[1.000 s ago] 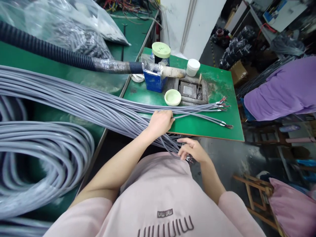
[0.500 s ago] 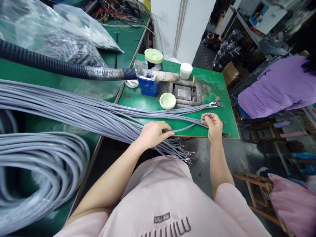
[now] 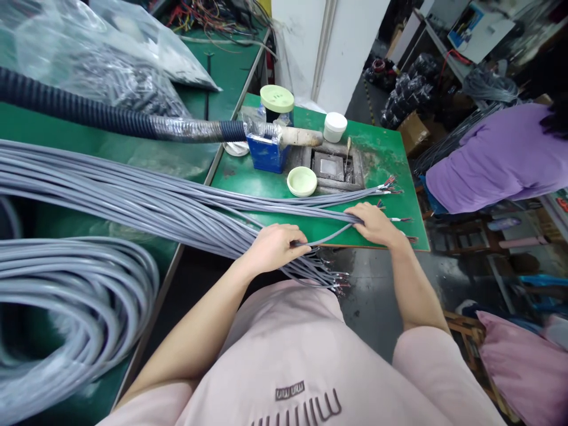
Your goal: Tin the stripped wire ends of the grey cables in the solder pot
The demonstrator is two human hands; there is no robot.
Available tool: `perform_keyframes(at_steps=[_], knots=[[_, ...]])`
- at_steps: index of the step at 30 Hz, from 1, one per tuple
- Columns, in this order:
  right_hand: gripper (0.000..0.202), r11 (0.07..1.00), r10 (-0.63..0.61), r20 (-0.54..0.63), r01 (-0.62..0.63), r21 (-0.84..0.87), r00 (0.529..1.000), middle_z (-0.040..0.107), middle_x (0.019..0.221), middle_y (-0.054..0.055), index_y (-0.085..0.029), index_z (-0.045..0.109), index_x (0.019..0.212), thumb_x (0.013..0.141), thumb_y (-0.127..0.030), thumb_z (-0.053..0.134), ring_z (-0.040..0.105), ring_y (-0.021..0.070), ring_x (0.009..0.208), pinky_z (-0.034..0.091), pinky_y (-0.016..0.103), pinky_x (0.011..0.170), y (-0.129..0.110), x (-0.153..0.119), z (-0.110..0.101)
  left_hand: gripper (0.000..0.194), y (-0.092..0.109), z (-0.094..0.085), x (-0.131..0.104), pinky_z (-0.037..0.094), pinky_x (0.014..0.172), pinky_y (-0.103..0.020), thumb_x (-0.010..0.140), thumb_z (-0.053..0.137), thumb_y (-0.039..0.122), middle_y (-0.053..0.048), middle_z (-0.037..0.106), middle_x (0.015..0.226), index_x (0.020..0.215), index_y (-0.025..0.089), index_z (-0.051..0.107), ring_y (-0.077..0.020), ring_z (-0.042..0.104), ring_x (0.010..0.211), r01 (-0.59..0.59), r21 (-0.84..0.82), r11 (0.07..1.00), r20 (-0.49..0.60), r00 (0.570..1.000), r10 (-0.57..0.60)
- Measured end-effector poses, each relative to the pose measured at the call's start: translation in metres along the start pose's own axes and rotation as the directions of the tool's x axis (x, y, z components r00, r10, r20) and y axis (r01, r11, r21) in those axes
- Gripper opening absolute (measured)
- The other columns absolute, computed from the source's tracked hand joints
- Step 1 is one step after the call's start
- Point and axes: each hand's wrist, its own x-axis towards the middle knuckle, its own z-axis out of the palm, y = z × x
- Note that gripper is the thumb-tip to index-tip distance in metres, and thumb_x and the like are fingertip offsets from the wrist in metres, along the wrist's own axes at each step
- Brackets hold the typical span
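A long bundle of grey cables point(image 3: 133, 189) runs from the left across the green bench, with stripped, coloured wire ends point(image 3: 390, 183) at its right. My left hand point(image 3: 277, 245) is closed on a single grey cable point(image 3: 331, 236) near the bench's front edge. Palm down, my right hand point(image 3: 373, 223) wraps its fingers over several cables close to their ends; its fingertips are partly hidden. Below my left hand, other cable ends point(image 3: 332, 281) hang past the bench edge in front of my shirt.
A solder pot point(image 3: 331, 167) is set into the bench, beside a pale green dish point(image 3: 302, 181), a white tub point(image 3: 334, 126) and a blue box point(image 3: 268, 152). A black hose point(image 3: 110, 121) crosses from the left. Coiled cable point(image 3: 124, 296) lies at left; a person in purple point(image 3: 501, 157) is at right.
My right hand has moved slightly left and turned palm down, from a raised pinch to lying over the cables. My left hand has stayed almost in place on the cable.
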Motion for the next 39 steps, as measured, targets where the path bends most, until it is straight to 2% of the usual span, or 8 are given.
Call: perform_keyframes(at_steps=[6, 14, 20, 23, 26, 30, 36, 39], knots=[[0.039, 0.999, 0.022, -0.146, -0.027, -0.033, 0.989, 0.066, 0.123, 0.012, -0.016, 0.064, 0.122, 0.084, -0.022, 0.058, 0.057, 0.0289, 0.113, 0.042, 0.044, 0.099, 0.035, 0.023, -0.027, 0.018, -0.004, 0.001, -0.007, 0.037, 0.072, -0.028, 0.086, 0.062, 0.039, 0.0, 0.068, 0.079, 0.082, 0.024, 0.071, -0.0161, 0.063, 0.076, -0.049, 0.04, 0.998, 0.102, 0.994, 0.045], [0.047, 0.948, 0.238, -0.15, -0.263, -0.178, 0.96, 0.066, 0.123, 0.018, -0.011, 0.063, 0.122, 0.085, -0.04, 0.06, 0.058, 0.034, 0.116, 0.041, 0.05, 0.101, 0.072, 0.019, 0.0, 0.018, -0.004, -0.008, -0.01, 0.039, 0.07, -0.027, 0.086, 0.061, 0.039, 0.001, 0.068, 0.081, 0.084, 0.025, 0.072, -0.0143, 0.062, 0.074, -0.073, -0.094, 0.993, 0.115, 0.99, 0.084], [0.036, 0.976, 0.209, -0.349, -0.174, 0.13, 0.914, 0.067, 0.118, 0.017, -0.014, 0.067, 0.114, 0.087, -0.038, 0.06, 0.06, 0.031, 0.113, 0.043, 0.049, 0.101, -0.005, -0.034, -0.028, 0.019, -0.002, -0.004, -0.007, 0.039, 0.069, -0.028, 0.089, 0.06, 0.039, 0.0, 0.067, 0.079, 0.087, 0.025, 0.072, -0.0149, 0.061, 0.074, -0.069, -0.052, 0.996, 0.054, 0.996, 0.072], [0.026, 0.75, -0.114, -0.003, 0.088, 0.655, 0.993, 0.074, 0.094, 0.007, -0.022, 0.072, 0.101, 0.091, -0.039, 0.056, 0.069, 0.0188, 0.085, 0.054, 0.032, 0.08, -0.063, -0.06, -0.023, 0.021, -0.002, -0.007, -0.007, 0.041, 0.069, -0.027, 0.09, 0.059, 0.039, -0.001, 0.066, 0.077, 0.088, 0.023, 0.072, -0.0139, 0.06, 0.073, -0.089, -0.188, 0.978, -0.034, 0.996, 0.084], [0.043, 0.417, -0.498, 0.27, -0.046, 0.908, 0.824, 0.075, 0.095, 0.008, -0.02, 0.063, 0.122, 0.087, -0.043, 0.061, 0.07, 0.0136, 0.075, 0.055, 0.024, 0.068, -0.097, -0.069, 0.018, 0.023, -0.003, -0.016, -0.011, 0.044, 0.068, -0.026, 0.09, 0.06, 0.04, -0.002, 0.065, 0.074, 0.087, 0.021, 0.072, -0.0131, 0.059, 0.069, -0.116, -0.37, 0.922, -0.08, 0.992, 0.093], [0.06, 0.02, 0.074, 0.004, -0.005, 1.0, 0.997, 0.068, 0.117, 0.009, -0.029, 0.051, 0.13, 0.079, -0.056, 0.066, 0.068, 0.0142, 0.071, 0.055, 0.027, 0.057, -0.102, -0.071, 0.059, 0.022, -0.005, -0.022, -0.017, 0.045, 0.069, -0.027, 0.088, 0.061, 0.04, -0.002, 0.065, 0.073, 0.087, 0.021, 0.072, -0.0132, 0.059, 0.068, -0.148, -0.442, 0.885, -0.043, 0.989, 0.144], [0.027, 0.185, 0.617, -0.366, 0.324, 0.928, 0.697, 0.071, 0.087, 0.004, -0.027, 0.065, 0.094, 0.082, -0.052, 0.062, 0.063, 0.015, 0.056, 0.052, 0.03, 0.048, -0.096, -0.077, 0.02, 0.021, -0.005, -0.007, -0.018, 0.044, 0.074, -0.028, 0.091, 0.058, 0.039, -0.003, 0.068, 0.082, 0.089, 0.022, 0.071, -0.0144, 0.061, 0.077, -0.082, -0.3, 0.95, -0.033, 0.997, 0.076], [0.025, 0.347, 0.623, -0.378, 0.19, 0.918, 0.685, 0.069, 0.071, 0.003, -0.024, 0.069, 0.09, 0.087, -0.046, 0.058, 0.059, 0.0134, 0.05, 0.049, 0.028, 0.048, -0.102, -0.071, 0.009, 0.019, -0.002, -0.001, -0.018, 0.044, 0.077, -0.03, 0.089, 0.061, 0.039, -0.003, 0.068, 0.084, 0.09, 0.022, 0.072, -0.0154, 0.061, 0.08, -0.087, -0.273, 0.958, -0.012, 0.996, 0.087]])
